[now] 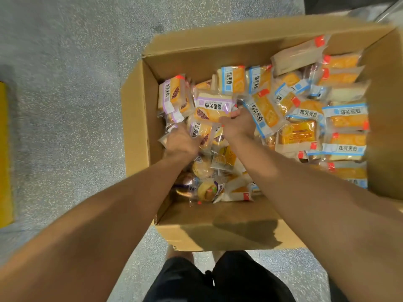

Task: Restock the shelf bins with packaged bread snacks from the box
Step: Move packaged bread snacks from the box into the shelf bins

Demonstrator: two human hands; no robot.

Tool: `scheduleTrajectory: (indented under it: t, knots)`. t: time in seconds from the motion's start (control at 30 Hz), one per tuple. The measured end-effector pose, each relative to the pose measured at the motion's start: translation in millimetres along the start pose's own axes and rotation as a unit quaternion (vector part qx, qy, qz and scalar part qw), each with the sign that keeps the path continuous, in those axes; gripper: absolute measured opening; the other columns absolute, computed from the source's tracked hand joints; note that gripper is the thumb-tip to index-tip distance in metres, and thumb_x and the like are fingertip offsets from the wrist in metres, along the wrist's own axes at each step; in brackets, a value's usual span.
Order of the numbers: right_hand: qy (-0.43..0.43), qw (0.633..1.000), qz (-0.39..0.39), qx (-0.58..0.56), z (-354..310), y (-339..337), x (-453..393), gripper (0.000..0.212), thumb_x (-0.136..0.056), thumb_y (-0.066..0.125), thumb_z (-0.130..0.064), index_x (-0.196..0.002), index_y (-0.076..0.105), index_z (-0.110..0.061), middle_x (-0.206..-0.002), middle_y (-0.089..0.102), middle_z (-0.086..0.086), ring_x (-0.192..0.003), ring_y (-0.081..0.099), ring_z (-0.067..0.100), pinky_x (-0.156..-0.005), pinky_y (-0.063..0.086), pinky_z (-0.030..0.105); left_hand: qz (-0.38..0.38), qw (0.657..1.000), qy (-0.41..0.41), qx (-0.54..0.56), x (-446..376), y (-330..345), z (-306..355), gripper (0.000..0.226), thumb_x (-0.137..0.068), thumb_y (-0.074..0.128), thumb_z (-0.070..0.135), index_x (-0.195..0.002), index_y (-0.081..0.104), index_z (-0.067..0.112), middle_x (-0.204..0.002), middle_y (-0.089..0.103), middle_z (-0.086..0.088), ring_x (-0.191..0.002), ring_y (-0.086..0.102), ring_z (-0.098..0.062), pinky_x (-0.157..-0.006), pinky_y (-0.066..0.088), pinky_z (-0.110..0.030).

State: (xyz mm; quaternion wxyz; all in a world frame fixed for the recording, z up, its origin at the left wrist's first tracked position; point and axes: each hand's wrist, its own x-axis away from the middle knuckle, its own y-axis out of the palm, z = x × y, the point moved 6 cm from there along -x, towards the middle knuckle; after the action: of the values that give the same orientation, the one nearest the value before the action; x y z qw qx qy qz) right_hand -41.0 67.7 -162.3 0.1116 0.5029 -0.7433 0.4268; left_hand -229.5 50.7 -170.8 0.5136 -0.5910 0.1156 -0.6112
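Note:
An open cardboard box on the floor is full of packaged bread snacks. Purple-labelled packs lie at its left, blue-labelled packs fill the middle and right. Both my arms reach down into the left part of the box. My right hand grips the near edge of a purple-labelled pack, which stands tilted up. My left hand is buried among the packs, its fingers curled round other purple-labelled packs; its fingertips are hidden. No shelf bin is in view.
The box stands on a grey speckled floor. Its near flap folds toward my legs. Round wrapped buns lie at the box's near left corner. A yellow edge runs along the far left.

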Motion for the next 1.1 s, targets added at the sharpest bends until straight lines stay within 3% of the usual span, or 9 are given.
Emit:
scheduleTrajectory:
  t: [0.17, 0.33, 0.43, 0.5, 0.57, 0.67, 0.8, 0.97, 1.1]
  knots:
    - [-0.025, 0.996, 0.030, -0.076, 0.6, -23.6, 6.5, 0.017, -0.085, 0.067, -0.013, -0.092, 0.053, -0.019, -0.081, 0.056, -0.009, -0.077, 0.059, 0.017, -0.067, 0.047, 0.028, -0.061, 0.998, -0.018, 0.027, 21.0, 6.3, 9.6, 0.080, -0.081, 0.070, 0.059, -0.137, 0.034, 0.016, -0.104, 0.065, -0.008, -0.096, 0.064, -0.029, -0.072, 0.051, -0.036]
    - [-0.059, 0.981, 0.092, -0.162, 1.9, -72.8, 10.2, 0.016, -0.084, 0.064, -0.013, -0.091, 0.054, -0.023, -0.081, 0.057, -0.006, -0.067, 0.056, 0.011, -0.061, 0.047, 0.024, -0.054, 0.995, 0.067, -0.051, 35.1, 3.7, 28.1, 0.037, -0.085, 0.059, 0.062, -0.094, 0.055, 0.026, -0.090, 0.065, 0.004, -0.089, 0.063, -0.021, -0.070, 0.051, -0.033]
    - [-0.057, 0.971, 0.116, -0.201, 12.5, -93.9, 5.5, 0.015, -0.085, 0.067, -0.011, -0.093, 0.057, -0.019, -0.077, 0.057, -0.007, -0.063, 0.054, 0.006, -0.055, 0.042, 0.013, 0.049, 0.950, 0.274, -0.143, 34.4, -1.4, 59.5, 0.038, -0.081, 0.067, 0.032, -0.115, 0.055, 0.022, -0.119, 0.058, -0.005, -0.111, 0.052, -0.028, -0.084, 0.046, -0.039]
    - [-0.033, 0.961, 0.123, -0.244, 22.2, -101.0, 0.9, 0.014, -0.086, 0.069, -0.012, -0.095, 0.058, -0.017, -0.076, 0.057, -0.008, -0.063, 0.053, 0.005, -0.055, 0.042, 0.014, 0.015, 0.913, 0.361, -0.189, 32.9, 12.6, 72.9, 0.048, -0.086, 0.064, 0.030, -0.132, 0.054, 0.022, -0.140, 0.050, -0.010, -0.129, 0.043, -0.036, -0.103, 0.038, -0.047]
    - [0.000, 0.957, 0.114, -0.266, 30.9, -100.9, -1.0, 0.011, -0.086, 0.069, -0.015, -0.095, 0.064, -0.014, -0.075, 0.058, -0.007, -0.062, 0.053, 0.008, -0.058, 0.043, 0.020, -0.029, 0.887, 0.391, -0.244, 33.9, 28.9, 77.3, 0.047, -0.094, 0.057, 0.033, -0.140, 0.050, 0.028, -0.153, 0.039, -0.011, -0.133, 0.040, -0.039, -0.101, 0.039, -0.052]
    - [0.044, 0.940, 0.095, -0.326, 40.1, -96.6, 1.1, 0.010, -0.083, 0.067, -0.014, -0.092, 0.070, -0.010, -0.071, 0.057, -0.002, -0.064, 0.050, 0.015, -0.061, 0.043, 0.030, -0.052, 0.872, 0.375, -0.309, 38.2, 40.4, 72.7, 0.053, -0.089, 0.067, 0.030, -0.138, 0.046, 0.036, -0.151, 0.030, -0.011, -0.123, 0.042, -0.039, -0.088, 0.048, -0.050]
    - [0.068, 0.903, 0.030, -0.424, 43.9, -94.2, 7.7, 0.023, -0.076, 0.077, -0.019, -0.097, 0.072, -0.013, -0.085, 0.065, 0.008, -0.076, 0.061, 0.027, -0.062, 0.050, 0.034, -0.059, 0.877, 0.301, -0.370, 45.5, 28.8, 60.0, 0.051, -0.084, 0.074, 0.034, -0.130, 0.054, 0.029, -0.135, 0.037, -0.010, -0.119, 0.043, -0.034, -0.089, 0.052, -0.046]
    - [0.052, 0.900, -0.031, -0.431, 45.8, -106.5, 29.5, 0.027, -0.090, 0.070, -0.021, -0.116, 0.070, -0.015, -0.086, 0.068, 0.000, -0.061, 0.062, 0.012, -0.043, 0.046, 0.021, -0.037, 0.851, 0.287, -0.439, 65.0, -1.2, 58.9, 0.032, -0.089, 0.059, 0.030, -0.120, 0.060, 0.029, -0.117, 0.061, -0.002, -0.118, 0.046, -0.029, -0.095, 0.043, -0.048]
    - [0.065, 0.908, -0.019, -0.413, 52.6, -121.0, 64.5, 0.027, -0.085, 0.074, -0.036, -0.109, 0.070, -0.026, -0.108, 0.074, 0.006, -0.103, 0.069, 0.033, -0.082, 0.056, 0.046, -0.009, 0.831, 0.320, -0.455, 98.5, -28.4, 70.9, 0.031, -0.091, 0.055, 0.041, -0.116, 0.056, 0.023, -0.107, 0.066, -0.004, -0.113, 0.052, -0.029, -0.099, 0.041, -0.048]
